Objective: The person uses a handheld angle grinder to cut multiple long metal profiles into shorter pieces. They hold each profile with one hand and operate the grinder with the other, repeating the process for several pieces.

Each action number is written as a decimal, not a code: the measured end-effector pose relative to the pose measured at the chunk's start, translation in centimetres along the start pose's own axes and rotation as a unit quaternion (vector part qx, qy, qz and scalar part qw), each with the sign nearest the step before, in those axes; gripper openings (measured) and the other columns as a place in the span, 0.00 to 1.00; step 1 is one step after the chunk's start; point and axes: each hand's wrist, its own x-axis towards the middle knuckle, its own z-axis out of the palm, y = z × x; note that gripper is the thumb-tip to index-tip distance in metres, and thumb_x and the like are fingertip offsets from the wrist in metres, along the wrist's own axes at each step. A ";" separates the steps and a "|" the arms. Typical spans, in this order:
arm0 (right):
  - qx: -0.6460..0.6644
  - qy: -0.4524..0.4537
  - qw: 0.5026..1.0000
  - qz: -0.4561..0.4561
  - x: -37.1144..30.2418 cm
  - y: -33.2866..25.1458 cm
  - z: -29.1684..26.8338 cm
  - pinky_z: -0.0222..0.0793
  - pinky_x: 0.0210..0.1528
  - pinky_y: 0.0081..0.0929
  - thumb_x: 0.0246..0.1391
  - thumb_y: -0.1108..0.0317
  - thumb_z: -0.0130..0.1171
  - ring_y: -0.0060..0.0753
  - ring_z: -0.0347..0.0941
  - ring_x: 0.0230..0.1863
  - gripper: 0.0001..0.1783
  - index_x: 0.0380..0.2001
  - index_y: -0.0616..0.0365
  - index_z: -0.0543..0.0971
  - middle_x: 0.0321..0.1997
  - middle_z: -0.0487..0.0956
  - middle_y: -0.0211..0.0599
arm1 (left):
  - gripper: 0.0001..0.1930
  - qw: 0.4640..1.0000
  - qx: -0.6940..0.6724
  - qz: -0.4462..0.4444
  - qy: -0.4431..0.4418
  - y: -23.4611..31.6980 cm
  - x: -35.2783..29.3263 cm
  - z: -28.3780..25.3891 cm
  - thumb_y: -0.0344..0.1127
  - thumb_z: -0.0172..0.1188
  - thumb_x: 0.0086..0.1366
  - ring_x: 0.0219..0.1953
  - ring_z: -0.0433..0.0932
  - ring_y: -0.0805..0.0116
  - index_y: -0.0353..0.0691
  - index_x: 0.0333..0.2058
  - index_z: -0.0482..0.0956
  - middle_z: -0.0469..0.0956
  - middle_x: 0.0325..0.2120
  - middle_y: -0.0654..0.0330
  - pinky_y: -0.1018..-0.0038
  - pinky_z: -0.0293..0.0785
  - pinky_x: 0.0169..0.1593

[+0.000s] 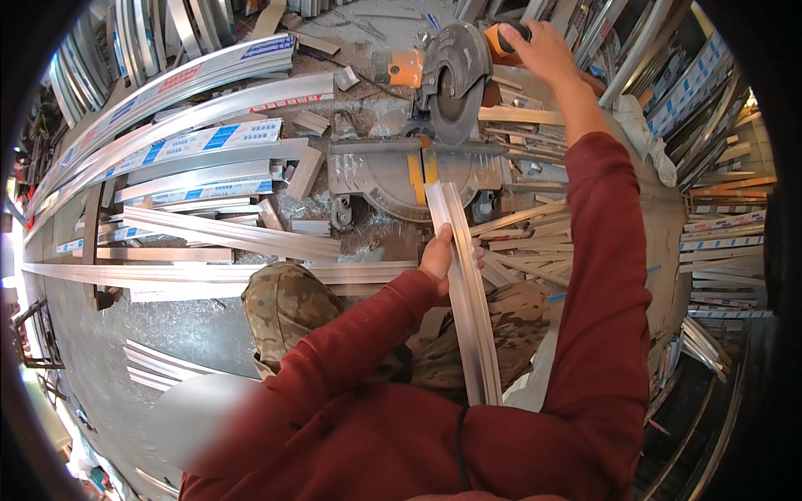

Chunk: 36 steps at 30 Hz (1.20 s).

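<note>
Head view, looking down at a cluttered workshop floor. No bins or boxes in sight — loose stock lies straight on the grey concrete floor point(192, 334).

Left hand point(439, 255) is wrapped round a long silver aluminium channel profile point(468, 284), thumb side up. The profile runs from near the person's lap up onto the round metal bed of the mitre saw point(393, 171), its far end lying on the bed below the blade. Right hand point(543, 50) is closed on the orange-and-black saw handle point(505, 37), arm stretched forward in a dark red sleeve point(601, 250). The grey circular blade guard point(455, 83) sits raised above the bed, an orange motor housing point(401, 67) to its left.

Around: long curved-looking aluminium strips with blue-and-white protective film point(200, 142) lie to the left of the saw; bare silver bars point(217, 234) cross in front of them. Short offcuts point(305, 171) sit beside the saw base, with metal chips scattered on the floor. A fan of thin cut strips point(526, 225) crowds the right side of the bed, just beside the held profile. More filmed profiles point(718, 225) are stacked at far right.

Camouflage-pattern trousers point(284, 305) — knees bent either side of the profile. Metal all smooth, bright and ribbed; the floor is dusty.
</note>
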 end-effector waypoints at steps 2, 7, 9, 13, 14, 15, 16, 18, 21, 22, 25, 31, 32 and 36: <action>-0.026 -0.035 0.999 0.001 -0.9 0.5 -0.1 0.66 0.56 0.47 0.54 0.25 0.43 0.56 0.74 0.52 0.47 0.49 0.63 0.79 0.49 0.79 0.54 | 0.34 0.999 0.000 -0.037 -0.014 -0.4 0.6 -0.8 0.62 0.26 0.74 0.38 0.76 0.53 0.36 0.50 0.70 0.76 0.38 0.51 0.57 0.75 0.47; 0.034 -0.187 0.980 0.056 -3.8 -0.4 -1.0 0.69 0.42 0.44 0.55 0.29 0.45 0.55 0.78 0.36 0.43 0.32 0.66 0.82 0.25 0.79 0.49 | 0.36 0.998 0.003 -0.063 -0.010 -0.3 0.6 -0.7 0.63 0.26 0.73 0.39 0.76 0.53 0.33 0.50 0.70 0.76 0.36 0.49 0.57 0.75 0.49; 0.049 -0.255 0.962 0.089 -4.7 -1.1 -1.8 0.69 0.41 0.44 0.54 0.29 0.45 0.54 0.78 0.35 0.43 0.30 0.66 0.82 0.24 0.79 0.49 | 0.37 0.997 0.004 -0.074 -0.021 -0.3 0.1 -0.7 0.64 0.26 0.73 0.38 0.75 0.53 0.33 0.50 0.70 0.76 0.35 0.50 0.59 0.74 0.48; -0.002 -0.169 0.982 0.080 -7.0 -2.4 -1.8 0.70 0.40 0.47 0.56 0.31 0.43 0.57 0.78 0.37 0.41 0.29 0.64 0.84 0.31 0.81 0.57 | 0.38 0.994 -0.010 -0.083 -0.075 -0.4 0.1 -1.1 0.65 0.24 0.72 0.37 0.75 0.53 0.34 0.48 0.70 0.75 0.33 0.51 0.59 0.74 0.47; -0.016 -0.129 0.989 0.069 -7.5 -2.2 -1.5 0.72 0.34 0.45 0.57 0.33 0.39 0.52 0.78 0.29 0.42 0.24 0.62 0.85 0.25 0.81 0.48 | 0.38 0.993 -0.002 -0.087 -0.074 -0.5 0.1 -1.0 0.65 0.24 0.72 0.37 0.75 0.53 0.34 0.48 0.70 0.75 0.33 0.52 0.59 0.74 0.47; -0.019 -0.136 0.988 0.076 -7.7 -2.4 -1.6 0.73 0.35 0.46 0.57 0.33 0.40 0.53 0.78 0.30 0.41 0.24 0.62 0.85 0.26 0.82 0.49 | 0.38 0.993 0.004 -0.091 -0.073 -0.4 -0.2 -0.6 0.65 0.24 0.72 0.37 0.75 0.53 0.34 0.47 0.70 0.75 0.33 0.52 0.59 0.74 0.47; -0.021 -0.143 0.986 0.083 -7.9 -2.6 -1.7 0.73 0.36 0.47 0.57 0.33 0.40 0.54 0.79 0.31 0.41 0.24 0.62 0.85 0.26 0.82 0.49 | 0.38 0.993 0.009 -0.093 -0.066 -0.3 -0.5 -0.2 0.65 0.24 0.72 0.37 0.75 0.53 0.34 0.47 0.70 0.75 0.33 0.52 0.59 0.74 0.47; -0.024 -0.149 0.984 0.089 -8.0 -2.9 -1.8 0.73 0.37 0.47 0.57 0.33 0.40 0.55 0.79 0.33 0.41 0.24 0.62 0.85 0.27 0.82 0.50 | 0.37 0.994 0.018 -0.097 -0.052 -0.1 -1.0 0.4 0.65 0.24 0.72 0.37 0.75 0.53 0.35 0.46 0.71 0.75 0.33 0.52 0.59 0.74 0.47; -0.020 -0.146 0.985 0.087 -8.4 -3.2 -2.0 0.74 0.38 0.48 0.57 0.33 0.40 0.56 0.80 0.34 0.41 0.25 0.63 0.85 0.29 0.82 0.52 | 0.37 0.990 -0.015 -0.083 -0.110 -0.3 0.0 -0.3 0.64 0.24 0.73 0.37 0.75 0.53 0.35 0.45 0.71 0.75 0.33 0.52 0.59 0.74 0.47; -0.014 -0.144 0.986 0.088 -8.6 -3.3 -2.0 0.74 0.39 0.47 0.57 0.33 0.40 0.56 0.80 0.34 0.41 0.25 0.63 0.85 0.29 0.82 0.52 | 0.36 0.992 -0.006 -0.078 -0.103 -0.2 -0.1 -0.1 0.63 0.25 0.73 0.36 0.75 0.53 0.34 0.46 0.71 0.75 0.33 0.52 0.59 0.75 0.46; -0.005 -0.147 0.985 0.094 -9.0 -3.3 -2.2 0.74 0.39 0.47 0.57 0.32 0.40 0.57 0.80 0.34 0.42 0.25 0.63 0.85 0.28 0.82 0.52 | 0.36 0.993 0.025 -0.073 -0.084 -0.3 -0.6 0.6 0.63 0.27 0.73 0.36 0.75 0.54 0.33 0.47 0.71 0.75 0.33 0.51 0.59 0.75 0.45; -0.004 -0.140 0.985 0.099 -9.5 -3.8 -2.2 0.74 0.40 0.47 0.57 0.34 0.41 0.57 0.80 0.34 0.41 0.24 0.64 0.85 0.28 0.82 0.53 | 0.37 0.992 0.044 -0.074 -0.088 -0.4 0.2 0.3 0.65 0.25 0.72 0.40 0.75 0.53 0.36 0.46 0.71 0.75 0.35 0.53 0.57 0.74 0.49; -0.002 -0.136 0.986 0.098 -9.5 -3.8 -2.3 0.73 0.40 0.47 0.57 0.34 0.41 0.57 0.80 0.34 0.41 0.24 0.64 0.85 0.29 0.82 0.53 | 0.37 0.993 0.046 -0.073 -0.085 -0.4 0.3 0.3 0.65 0.25 0.72 0.40 0.75 0.53 0.36 0.47 0.71 0.74 0.35 0.53 0.57 0.74 0.49; -0.011 -0.136 0.986 0.096 -9.7 -3.6 -2.1 0.73 0.40 0.47 0.57 0.35 0.40 0.57 0.80 0.35 0.41 0.25 0.64 0.85 0.29 0.82 0.54 | 0.37 0.993 0.046 -0.070 -0.085 -0.6 0.6 0.4 0.65 0.23 0.72 0.40 0.75 0.53 0.36 0.47 0.71 0.74 0.35 0.53 0.58 0.73 0.49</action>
